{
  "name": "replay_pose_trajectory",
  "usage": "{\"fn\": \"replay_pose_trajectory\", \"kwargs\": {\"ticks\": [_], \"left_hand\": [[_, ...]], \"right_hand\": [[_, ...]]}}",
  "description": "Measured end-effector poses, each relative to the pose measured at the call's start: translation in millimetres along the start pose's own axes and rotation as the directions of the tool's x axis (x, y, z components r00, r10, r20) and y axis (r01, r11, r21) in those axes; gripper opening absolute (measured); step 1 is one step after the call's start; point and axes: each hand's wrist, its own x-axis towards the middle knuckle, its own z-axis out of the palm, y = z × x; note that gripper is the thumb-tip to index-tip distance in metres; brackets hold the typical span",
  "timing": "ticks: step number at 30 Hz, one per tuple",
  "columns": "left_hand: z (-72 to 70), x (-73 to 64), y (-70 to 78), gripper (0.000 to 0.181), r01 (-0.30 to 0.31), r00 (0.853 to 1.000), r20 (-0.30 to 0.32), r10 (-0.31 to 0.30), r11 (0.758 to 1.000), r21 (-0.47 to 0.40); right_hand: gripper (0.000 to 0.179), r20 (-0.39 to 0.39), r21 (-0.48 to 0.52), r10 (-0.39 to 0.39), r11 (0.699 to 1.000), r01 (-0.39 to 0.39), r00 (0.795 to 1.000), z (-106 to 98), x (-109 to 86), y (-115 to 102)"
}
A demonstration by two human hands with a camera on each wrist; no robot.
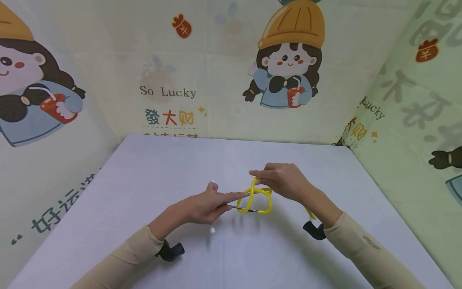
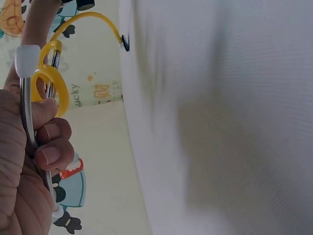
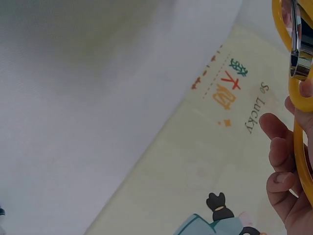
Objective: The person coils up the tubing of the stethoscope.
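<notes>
A stethoscope with yellow tubing (image 1: pixel 268 200) is held above the white table between both hands. My left hand (image 1: pixel 206 205) grips its metal ear tubes (image 2: pixel 25 110), fingers curled round them in the left wrist view. One white ear tip (image 1: pixel 212 229) hangs below that hand. The tubing is looped around the metal part. At the top of the loop, my right hand (image 1: pixel 286 180) pinches the tubing between thumb and fingers. A tail of tubing hangs past the right wrist, ending in a dark-rimmed disc (image 2: pixel 125 43) close to the tabletop in the left wrist view.
A white table (image 1: pixel 162 168) lies below both hands. Printed cloth walls (image 1: pixel 223 72) stand at its back and sides. A black wrist camera (image 1: pixel 171 251) sits under the left forearm, and another black wrist camera (image 1: pixel 315 230) under the right.
</notes>
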Motion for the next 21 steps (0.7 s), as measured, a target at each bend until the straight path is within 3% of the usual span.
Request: {"fn": "replay_pose_trajectory", "kwargs": {"ticks": [13, 21], "left_hand": [[-3.2, 1.3, 6.7, 0.058, -0.015, 1.000, -0.008, 0.015, 1.000, -0.011], [-6.8, 1.2, 12.5, 0.057, 0.053, 0.998, -0.027, -0.055, 0.996, -0.076]], "right_hand": [[0.040, 0.118, 0.167, 0.034, 0.984, -0.054, 0.992, 8, -0.6, 12], [0.040, 0.121, 0.210, 0.036, 0.976, -0.060, 0.992, 17, -4.6, 12]]}}
